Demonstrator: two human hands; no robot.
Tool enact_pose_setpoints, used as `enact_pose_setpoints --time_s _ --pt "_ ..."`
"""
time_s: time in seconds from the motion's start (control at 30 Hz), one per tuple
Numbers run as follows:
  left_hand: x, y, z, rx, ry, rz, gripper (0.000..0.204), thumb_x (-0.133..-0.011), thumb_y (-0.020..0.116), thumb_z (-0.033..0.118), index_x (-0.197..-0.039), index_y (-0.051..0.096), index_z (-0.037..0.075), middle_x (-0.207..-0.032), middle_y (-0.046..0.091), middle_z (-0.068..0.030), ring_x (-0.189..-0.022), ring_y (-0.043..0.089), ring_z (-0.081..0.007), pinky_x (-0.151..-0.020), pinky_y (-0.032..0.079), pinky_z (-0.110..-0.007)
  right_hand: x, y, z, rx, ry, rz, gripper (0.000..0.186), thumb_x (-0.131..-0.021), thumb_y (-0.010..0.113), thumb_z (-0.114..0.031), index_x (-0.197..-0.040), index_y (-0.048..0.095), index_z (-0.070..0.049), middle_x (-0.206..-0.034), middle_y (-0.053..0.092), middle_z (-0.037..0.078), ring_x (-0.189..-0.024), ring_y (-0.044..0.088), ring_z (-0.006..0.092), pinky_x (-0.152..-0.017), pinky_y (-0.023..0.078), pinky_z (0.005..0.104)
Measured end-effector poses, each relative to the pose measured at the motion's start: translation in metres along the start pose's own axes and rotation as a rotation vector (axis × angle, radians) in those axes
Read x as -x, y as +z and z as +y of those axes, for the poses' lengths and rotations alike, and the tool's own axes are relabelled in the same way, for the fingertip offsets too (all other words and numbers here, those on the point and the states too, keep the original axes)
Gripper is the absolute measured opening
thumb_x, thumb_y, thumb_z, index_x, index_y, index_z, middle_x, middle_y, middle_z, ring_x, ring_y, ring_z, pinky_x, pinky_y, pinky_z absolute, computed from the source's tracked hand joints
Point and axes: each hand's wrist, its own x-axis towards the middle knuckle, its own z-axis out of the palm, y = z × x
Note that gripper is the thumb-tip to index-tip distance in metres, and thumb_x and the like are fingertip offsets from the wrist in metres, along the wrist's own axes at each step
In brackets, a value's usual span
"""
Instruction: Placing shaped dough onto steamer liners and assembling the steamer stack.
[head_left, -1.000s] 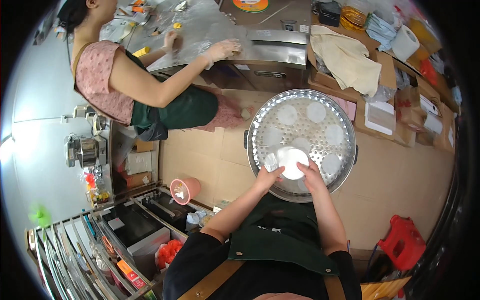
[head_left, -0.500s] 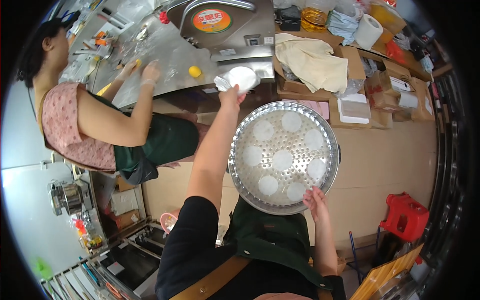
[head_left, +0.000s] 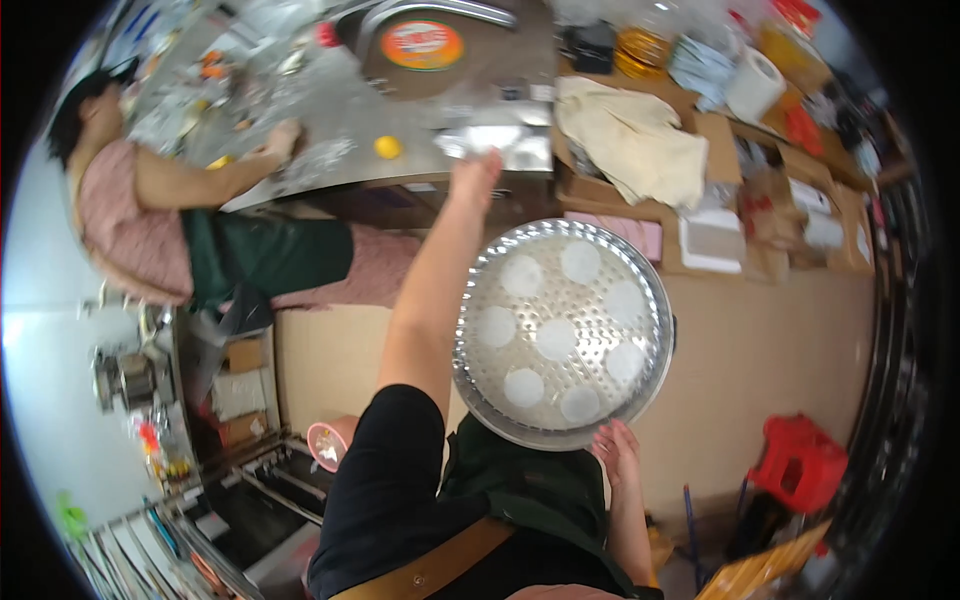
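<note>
- The left hand (head_left: pixel 477 175) reaches forward to the front edge of the steel counter (head_left: pixel 345 130), its fingers at a white stack (head_left: pixel 497 137); blur hides whether they grip it or have let go
- The right hand (head_left: pixel 617 450) is at the near right rim of the round steel tray (head_left: pixel 562 302), fingers loosely bent; I cannot tell whether they hold the rim
- The tray is just in front of the person's dark green apron (head_left: pixel 520 485), its perforated base showing; what bears it is out of sight
- Eight white discs (head_left: pixel 557 340) lie in it well spread, one near the middle and seven around
- A yellow ball (head_left: pixel 388 148) sits on the counter, left of the stack
- Farther left, a co-worker (head_left: pixel 108 200) in pink has a hand (head_left: pixel 283 138) over the counter
- Right of the counter, a cream cloth (head_left: pixel 635 145) drapes over a cardboard box (head_left: pixel 718 145)
</note>
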Motion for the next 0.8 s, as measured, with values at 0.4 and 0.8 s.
enact_pose_setpoints --time_s 0.4,0.8 --pt "0.46 -0.286 -0.088 -0.547 -0.352 0.742 0.02 -0.077 0.057 0.013 -0.09 0.056 -0.003 -0.069 0.056 -0.0062 -0.058 0.054 -0.0121 -0.05 0.044 -0.023 -0.062 -0.019 -0.046 0.306 -0.036 -0.006 0.024 -0.084 0.053 -0.022 -0.102 0.049 -0.007 -0.086 0.057 0.006 -0.073 0.057 0.0148 -0.06 0.048 0.0274" --pt "0.639 -0.518 -0.144 -0.726 -0.589 0.36 0.029 -0.077 0.059 0.02 -0.097 0.054 0.0 -0.081 0.058 -0.0097 -0.066 0.059 -0.0192 -0.055 0.048 -0.03 -0.039 0.176 0.1 0.786 -0.184 -0.235 0.029 -0.081 0.054 -0.014 -0.104 0.047 0.0 -0.086 0.057 0.008 -0.074 0.057 0.0164 -0.06 0.047 0.0262"
